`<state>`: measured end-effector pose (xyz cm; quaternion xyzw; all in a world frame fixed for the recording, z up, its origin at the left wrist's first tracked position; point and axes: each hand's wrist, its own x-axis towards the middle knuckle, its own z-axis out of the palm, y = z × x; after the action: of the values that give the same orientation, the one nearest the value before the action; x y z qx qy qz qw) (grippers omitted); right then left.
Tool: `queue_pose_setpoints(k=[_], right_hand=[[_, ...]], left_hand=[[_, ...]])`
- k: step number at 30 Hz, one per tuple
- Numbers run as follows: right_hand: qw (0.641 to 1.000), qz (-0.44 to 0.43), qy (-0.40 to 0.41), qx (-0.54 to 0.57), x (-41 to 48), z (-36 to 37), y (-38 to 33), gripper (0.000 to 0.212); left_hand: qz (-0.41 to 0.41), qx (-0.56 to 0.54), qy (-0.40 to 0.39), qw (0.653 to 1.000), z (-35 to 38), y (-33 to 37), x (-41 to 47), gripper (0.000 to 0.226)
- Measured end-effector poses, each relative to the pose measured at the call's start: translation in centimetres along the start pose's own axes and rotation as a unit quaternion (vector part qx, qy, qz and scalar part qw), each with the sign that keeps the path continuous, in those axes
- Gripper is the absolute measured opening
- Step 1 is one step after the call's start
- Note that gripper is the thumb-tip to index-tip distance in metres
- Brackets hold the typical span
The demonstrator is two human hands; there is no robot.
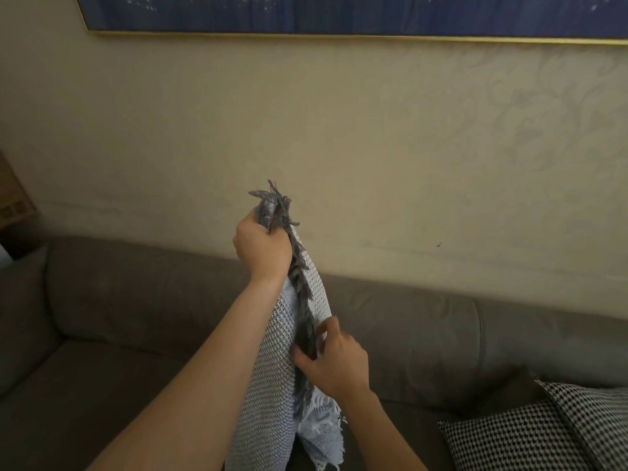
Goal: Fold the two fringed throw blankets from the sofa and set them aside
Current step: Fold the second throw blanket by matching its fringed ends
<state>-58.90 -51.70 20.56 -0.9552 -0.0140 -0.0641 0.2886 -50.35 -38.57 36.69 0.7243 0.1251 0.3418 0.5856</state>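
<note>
Right, from my end the cream wall [373, 147] fills most of the view, with a faint floral pattern towards its right side. Along its top runs the gold lower edge of a blue framed picture [339, 15], well above the hands.

Below the wall the grey-brown sofa [136, 300] spans the full width. Its back edge sits just behind my raised arm, and its left seat is bare.

The fringed throw blanket [272, 385], a pale blue-and-white weave, hangs upright between my forearms in front of the sofa back. Its lower end drops out of view at the bottom edge. Dark grey fringe runs down its right edge.

Two black-and-white checked cushions [526, 436] lean in the sofa's right corner, near my right forearm but apart from it.

My left hand [263, 248] is fisted round the bunched top of the blanket, with fringe poking out above the knuckles. My right hand [334, 362], lower down, pinches the fringed edge between thumb and fingers.

A brown box [13, 198] at the far left edge carries marks too blurred to read.
</note>
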Motion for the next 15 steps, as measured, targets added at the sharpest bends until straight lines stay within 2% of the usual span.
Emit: queue_pose_setpoints(k=[4,8,11,13,15], right_hand=[[0.999,0.038,0.035,0.003,0.4,0.0,-0.6,0.055],[0.996,-0.005,0.082,0.025,0.9,0.1,-1.1,0.068],[0.994,-0.036,0.086,0.049,1.6,-0.2,-1.3,0.07],[0.994,-0.021,0.077,0.071,2.1,-1.0,-1.3,0.075],[0.992,0.008,0.067,0.102,2.6,-2.0,-1.0,0.071]], left_hand=[[-0.001,-0.01,-0.01,1.0,-0.1,0.2,0.0,0.038],[0.005,-0.008,-0.039,0.999,0.0,0.1,-0.1,0.034],[0.013,0.01,-0.056,0.998,0.0,0.0,-0.1,0.035],[0.015,0.015,-0.064,0.998,-0.1,0.0,-0.1,0.038],[0.017,0.018,-0.069,0.997,-0.2,-0.1,0.1,0.038]])
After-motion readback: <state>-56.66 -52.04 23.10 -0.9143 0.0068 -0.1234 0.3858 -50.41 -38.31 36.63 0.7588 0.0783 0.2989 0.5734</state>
